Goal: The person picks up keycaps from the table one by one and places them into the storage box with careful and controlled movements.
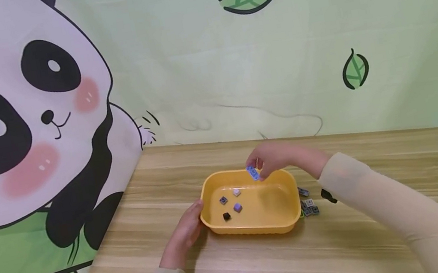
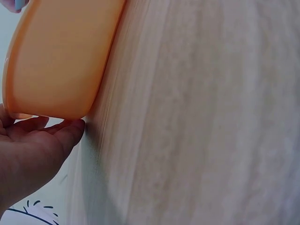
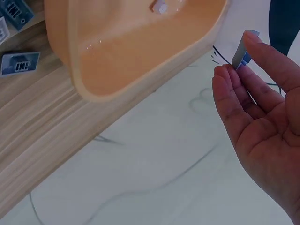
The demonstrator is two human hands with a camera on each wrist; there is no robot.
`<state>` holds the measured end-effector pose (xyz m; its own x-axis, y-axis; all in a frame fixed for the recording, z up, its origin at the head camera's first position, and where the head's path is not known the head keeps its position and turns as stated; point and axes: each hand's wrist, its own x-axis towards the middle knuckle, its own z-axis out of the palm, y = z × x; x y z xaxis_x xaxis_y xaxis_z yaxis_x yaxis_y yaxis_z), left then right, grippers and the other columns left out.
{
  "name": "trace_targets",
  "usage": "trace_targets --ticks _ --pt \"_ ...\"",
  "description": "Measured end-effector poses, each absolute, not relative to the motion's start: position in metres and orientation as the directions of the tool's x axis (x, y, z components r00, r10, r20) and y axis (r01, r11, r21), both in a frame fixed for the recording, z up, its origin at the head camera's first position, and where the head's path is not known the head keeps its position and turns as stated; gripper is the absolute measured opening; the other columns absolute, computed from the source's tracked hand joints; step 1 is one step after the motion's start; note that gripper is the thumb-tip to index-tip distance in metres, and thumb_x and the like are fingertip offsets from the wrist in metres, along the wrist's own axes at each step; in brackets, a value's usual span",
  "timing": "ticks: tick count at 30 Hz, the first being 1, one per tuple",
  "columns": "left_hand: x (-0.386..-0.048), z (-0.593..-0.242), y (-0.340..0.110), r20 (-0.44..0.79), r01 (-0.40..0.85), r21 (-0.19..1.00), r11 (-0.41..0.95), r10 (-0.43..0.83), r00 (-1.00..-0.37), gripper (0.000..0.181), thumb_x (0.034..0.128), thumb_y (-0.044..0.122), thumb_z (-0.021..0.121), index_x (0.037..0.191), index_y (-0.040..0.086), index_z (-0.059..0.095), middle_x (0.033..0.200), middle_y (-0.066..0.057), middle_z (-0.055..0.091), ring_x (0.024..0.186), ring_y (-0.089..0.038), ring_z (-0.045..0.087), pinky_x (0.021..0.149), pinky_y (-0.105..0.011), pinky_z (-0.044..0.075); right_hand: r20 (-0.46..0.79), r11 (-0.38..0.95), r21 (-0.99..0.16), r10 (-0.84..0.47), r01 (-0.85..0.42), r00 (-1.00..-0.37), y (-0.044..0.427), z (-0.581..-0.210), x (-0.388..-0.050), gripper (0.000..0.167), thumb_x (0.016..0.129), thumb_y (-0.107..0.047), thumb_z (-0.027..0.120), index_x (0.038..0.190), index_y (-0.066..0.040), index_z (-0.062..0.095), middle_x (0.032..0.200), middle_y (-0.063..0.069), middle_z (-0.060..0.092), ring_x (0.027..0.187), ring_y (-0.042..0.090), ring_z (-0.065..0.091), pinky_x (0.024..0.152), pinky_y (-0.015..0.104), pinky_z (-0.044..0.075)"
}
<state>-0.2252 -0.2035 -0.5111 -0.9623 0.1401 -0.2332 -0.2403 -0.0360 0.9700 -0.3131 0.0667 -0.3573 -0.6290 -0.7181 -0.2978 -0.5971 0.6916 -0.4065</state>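
A yellow-orange plastic basin (image 1: 257,232) stands on the wooden table with several small blocks in it: grey, white, purple and black. At its left end is my left hand (image 1: 184,231), gripping the rim and end wall, with fingertips (image 2: 75,126) against the outside in the left wrist view. Over the basin's far right part, my right hand (image 1: 272,159) pinches a small flat blue piece (image 1: 253,173) with pale markings between thumb and fingers. Seen edge-on in the right wrist view, this blue piece (image 3: 240,52) sits at the fingertips, clear of the basin.
Just right of the basin lies a cluster of small grey and white pieces (image 1: 309,207), with a dark flat piece (image 1: 303,191) behind it. The wooden tabletop (image 1: 275,267) meets a green wall cloth (image 1: 198,62) printed with a panda and leaves.
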Motion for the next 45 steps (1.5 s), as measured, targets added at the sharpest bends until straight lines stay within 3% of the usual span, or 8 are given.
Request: trace_targets --ticks 12,25,32,39,45 --pt "-0.225 -0.511 -0.203 -0.236 -0.243 0.970 -0.031 0.141 -0.961 0.054 0.1122 0.017 0.019 0.157 -0.015 0.018 0.165 -0.035 0.021 0.154 -0.048 0.025 0.129 -0.056 0.019 -0.314 0.686 -0.373 -0.727 -0.624 -0.611 0.041 -0.379 -0.317 0.046 0.089 -0.009 0.076 0.132 0.001 0.066 0.120 0.015 0.072 0.106 0.024 0.067 0.095 0.034 0.058" --pt "-0.223 -0.510 -0.206 -0.250 -0.256 0.966 -0.032 0.136 -0.959 0.055 0.1125 0.017 0.020 0.157 -0.014 0.017 0.165 -0.035 0.020 0.154 -0.048 0.023 0.129 -0.056 0.019 -0.377 0.722 -0.422 -0.690 -0.548 -0.618 0.026 -0.399 -0.325 0.043 0.087 -0.004 0.076 0.129 -0.001 0.067 0.118 0.013 0.071 0.106 0.023 0.066 0.096 0.032 0.057" --pt "-0.225 -0.509 -0.205 -0.236 -0.246 0.968 -0.047 0.155 -0.959 0.054 0.1128 0.018 0.019 0.158 -0.013 0.018 0.166 -0.033 0.021 0.154 -0.046 0.024 0.130 -0.055 0.019 -0.450 0.759 -0.406 -0.651 -0.509 -0.612 0.019 -0.411 -0.330 0.042 0.086 -0.001 0.076 0.127 -0.003 0.069 0.119 0.010 0.072 0.112 0.021 0.065 0.104 0.035 0.055" --pt "-0.224 -0.508 -0.205 -0.236 -0.246 0.968 -0.046 0.151 -0.960 0.054 0.1125 0.016 0.019 0.157 -0.014 0.017 0.166 -0.034 0.019 0.155 -0.047 0.022 0.130 -0.056 0.018 -0.492 0.765 -0.386 -0.644 -0.516 -0.586 0.015 -0.419 -0.331 0.037 0.084 -0.001 0.077 0.121 -0.004 0.071 0.112 0.008 0.072 0.101 0.016 0.061 0.096 0.030 0.053" --pt "-0.224 -0.509 -0.204 -0.237 -0.245 0.969 -0.038 0.145 -0.961 0.055 0.1129 0.019 0.021 0.157 -0.014 0.015 0.166 -0.034 0.016 0.156 -0.048 0.019 0.129 -0.057 0.017 -0.507 0.781 -0.340 -0.622 -0.524 -0.597 0.012 -0.431 -0.331 0.036 0.086 -0.004 0.078 0.121 -0.006 0.072 0.113 0.007 0.071 0.099 0.016 0.059 0.099 0.034 0.053"
